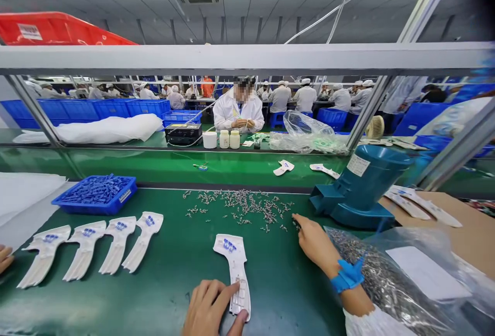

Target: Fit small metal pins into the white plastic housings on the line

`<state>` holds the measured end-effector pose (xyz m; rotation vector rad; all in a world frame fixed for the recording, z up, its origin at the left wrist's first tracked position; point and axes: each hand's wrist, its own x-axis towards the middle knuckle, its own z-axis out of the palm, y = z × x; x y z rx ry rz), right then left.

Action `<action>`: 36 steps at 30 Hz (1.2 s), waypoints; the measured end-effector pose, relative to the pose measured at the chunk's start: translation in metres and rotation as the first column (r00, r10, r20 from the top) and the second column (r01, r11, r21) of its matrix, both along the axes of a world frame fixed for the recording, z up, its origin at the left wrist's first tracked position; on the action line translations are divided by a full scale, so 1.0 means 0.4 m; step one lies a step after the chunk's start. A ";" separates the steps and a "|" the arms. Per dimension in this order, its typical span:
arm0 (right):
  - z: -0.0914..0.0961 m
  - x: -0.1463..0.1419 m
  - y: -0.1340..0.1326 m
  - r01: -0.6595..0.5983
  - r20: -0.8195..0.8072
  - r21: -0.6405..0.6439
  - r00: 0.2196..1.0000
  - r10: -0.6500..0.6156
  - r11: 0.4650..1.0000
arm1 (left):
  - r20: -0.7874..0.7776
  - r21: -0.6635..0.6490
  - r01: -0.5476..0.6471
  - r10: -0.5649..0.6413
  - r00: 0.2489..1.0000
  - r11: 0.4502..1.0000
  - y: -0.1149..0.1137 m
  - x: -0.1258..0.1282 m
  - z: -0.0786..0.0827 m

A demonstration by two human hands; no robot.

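My left hand point(212, 306) grips the lower stem of a white curved plastic shell point(232, 258) between thumb and fingers. The shell lies on the green table with its inner side up, and blue pieces sit in its wide end. My right hand point(315, 241), with a blue band on the wrist, reaches to the right edge of a scatter of small metal parts point(247, 204). Its fingertips touch down by a few of them, slightly apart. I cannot make out any part held there. Several more such shells point(118, 243) lie in a row on the left, also with blue pieces.
A blue tray point(131, 191) holds many blue pieces. On the right stand a teal machine point(359, 186) and a clear bag of metal parts point(386, 279). Another person's hand point(5, 257) shows at the left edge. Across the bench a co-worker point(238, 109) sits.
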<state>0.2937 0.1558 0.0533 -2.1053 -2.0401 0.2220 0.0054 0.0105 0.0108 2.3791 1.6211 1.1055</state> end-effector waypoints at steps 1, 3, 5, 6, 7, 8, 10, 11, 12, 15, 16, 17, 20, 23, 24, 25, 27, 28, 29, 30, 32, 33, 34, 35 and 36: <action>0.000 0.011 0.001 0.003 0.000 0.008 1.000 -0.003 1.000 | -0.011 -0.007 0.015 -0.015 1.000 1.000 -0.001 -0.004 0.008; 0.001 0.025 0.004 0.028 -0.005 0.035 1.000 -0.028 0.999 | -0.045 -0.019 0.051 -0.052 0.998 0.999 -0.003 -0.009 0.026; 0.003 0.032 0.008 0.056 -0.021 0.057 0.998 -0.055 0.997 | -0.076 -0.031 0.072 -0.075 0.994 0.997 -0.004 -0.010 0.046; 0.003 0.034 0.009 0.069 -0.031 0.064 0.997 -0.067 0.996 | -0.085 -0.039 0.071 -0.074 0.994 0.997 -0.005 -0.009 0.055; 0.003 0.036 0.010 0.081 -0.043 0.070 0.996 -0.078 0.994 | -0.089 -0.050 0.062 -0.066 0.994 0.997 -0.007 -0.007 0.063; 0.003 0.037 0.010 0.091 -0.054 0.074 0.995 -0.087 0.993 | -0.088 -0.063 0.050 -0.055 0.995 0.997 -0.009 -0.004 0.070; 0.004 0.040 0.008 0.103 -0.080 0.079 0.992 -0.096 0.992 | -0.085 -0.095 0.036 -0.044 0.995 0.995 -0.013 0.001 0.082; 0.005 0.041 0.006 0.102 -0.092 0.082 0.991 -0.095 0.991 | -0.083 -0.112 0.031 -0.040 0.996 0.993 -0.015 0.003 0.085; 0.005 0.043 0.003 0.098 -0.104 0.084 0.991 -0.089 0.992 | -0.080 -0.126 0.027 -0.037 0.996 0.992 -0.016 0.004 0.088; 0.005 0.045 -0.008 0.084 -0.125 0.089 0.990 -0.073 0.992 | -0.068 -0.161 0.022 -0.034 0.997 0.987 -0.019 0.006 0.092; 0.004 0.045 -0.012 0.084 -0.126 0.087 0.989 -0.073 0.993 | -0.060 -0.173 0.023 -0.034 0.998 0.985 -0.020 0.007 0.091; 0.003 0.045 -0.015 0.087 -0.127 0.082 0.989 -0.077 0.993 | -0.047 -0.184 0.020 -0.029 0.998 0.983 -0.021 0.009 0.091; 0.001 0.046 -0.023 0.120 -0.125 0.059 0.986 -0.112 0.991 | 0.012 -0.215 -0.014 0.017 1.000 0.977 -0.026 0.018 0.086; 0.003 0.049 -0.023 0.158 -0.117 0.045 0.981 -0.152 0.986 | 0.062 -0.230 -0.038 0.054 0.997 0.972 -0.031 0.026 0.082; 0.004 0.050 -0.022 0.161 -0.114 0.044 0.981 -0.155 0.986 | 0.070 -0.233 -0.036 0.053 0.996 0.972 -0.032 0.028 0.081; 0.005 0.050 -0.020 0.160 -0.112 0.045 0.982 -0.154 0.986 | 0.075 -0.236 -0.033 0.052 0.996 0.971 -0.032 0.029 0.081; 0.006 0.050 -0.014 0.146 -0.111 0.049 0.984 -0.140 0.988 | 0.081 -0.242 -0.030 0.051 0.995 0.970 -0.033 0.030 0.081; 0.006 0.050 -0.010 0.136 -0.112 0.051 0.985 -0.130 0.989 | 0.082 -0.245 -0.029 0.051 0.995 0.969 -0.033 0.030 0.082; 0.007 0.049 -0.005 0.127 -0.115 0.054 0.986 -0.120 0.990 | 0.082 -0.248 -0.030 0.052 0.995 0.968 -0.033 0.030 0.083; 0.007 0.049 -0.001 0.117 -0.119 0.055 0.987 -0.110 0.992 | 0.081 -0.251 -0.032 0.054 0.995 0.967 -0.033 0.030 0.084; 0.009 0.048 0.006 0.101 -0.133 0.056 0.987 -0.093 0.993 | 0.078 -0.253 -0.040 0.061 0.995 0.967 -0.034 0.030 0.085; 0.011 0.047 0.007 0.097 -0.141 0.056 0.986 -0.088 0.994 | 0.078 -0.251 -0.043 0.065 0.995 0.967 -0.034 0.030 0.085; 0.014 0.047 0.007 0.094 -0.151 0.054 0.985 -0.085 0.994 | 0.079 -0.248 -0.044 0.065 0.995 0.968 -0.035 0.030 0.085; 0.017 0.046 0.005 0.094 -0.161 0.052 0.983 -0.084 0.994 | 0.081 -0.242 -0.042 0.063 0.995 0.969 -0.035 0.031 0.085; 0.020 0.045 0.001 0.096 -0.171 0.048 0.981 -0.086 0.994 | 0.082 -0.235 -0.039 0.060 0.995 0.971 -0.035 0.031 0.084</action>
